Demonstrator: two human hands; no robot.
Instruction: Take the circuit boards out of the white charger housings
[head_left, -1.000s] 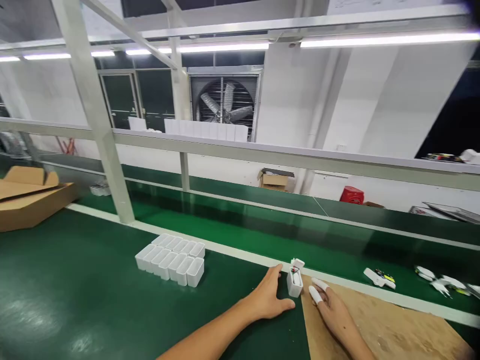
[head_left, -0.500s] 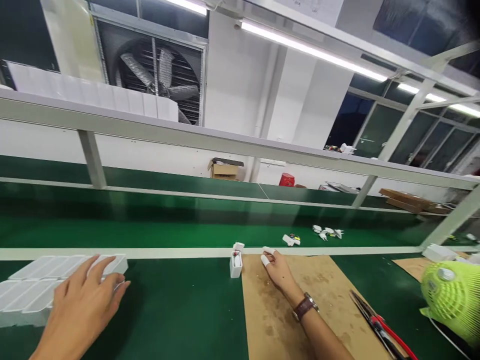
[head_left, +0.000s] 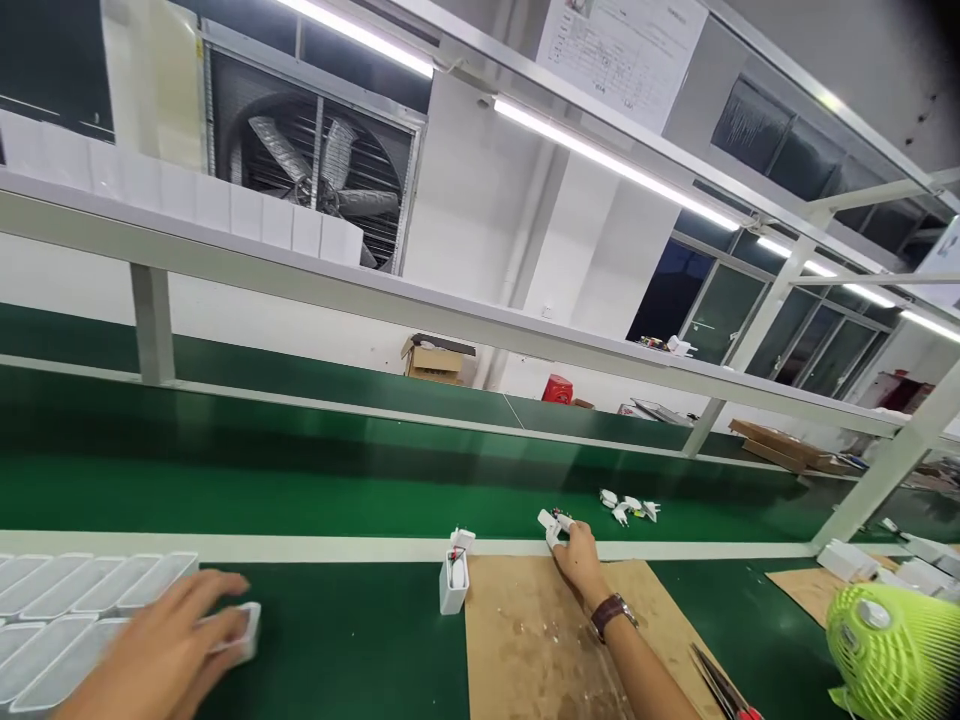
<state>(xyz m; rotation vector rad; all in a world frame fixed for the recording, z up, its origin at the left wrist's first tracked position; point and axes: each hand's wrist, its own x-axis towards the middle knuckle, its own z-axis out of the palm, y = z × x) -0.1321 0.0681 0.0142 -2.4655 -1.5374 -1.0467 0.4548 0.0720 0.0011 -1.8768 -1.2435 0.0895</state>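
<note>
At the lower left, my left hand (head_left: 169, 640) is blurred and closed on a small white open-topped plastic case (head_left: 246, 632), just right of the rows of similar white cases (head_left: 67, 585). My right hand (head_left: 581, 560), with white covers on its thumb and index fingertips, reaches over the pale strip at the belt's edge. Its fingertips close on a white plastic charger piece (head_left: 547, 520) with small electronic parts beside it, partly hidden by the fingers. An upright white case (head_left: 454, 585) with wires and a lid-like piece at its top stands left of the brown cardboard sheet (head_left: 525, 640).
Several white plug pieces (head_left: 630, 507) lie on the green belt (head_left: 300, 490). Red-handled pliers (head_left: 720, 685) rest at the cardboard's right side. A lime-green fan (head_left: 889, 640) stands at the right. Above the belt runs a shelf rail (head_left: 480, 318).
My left hand has taken a white case and drawn it right, away from the rows. My right hand has reached forward from the cardboard to the charger piece. The view has tilted upward.
</note>
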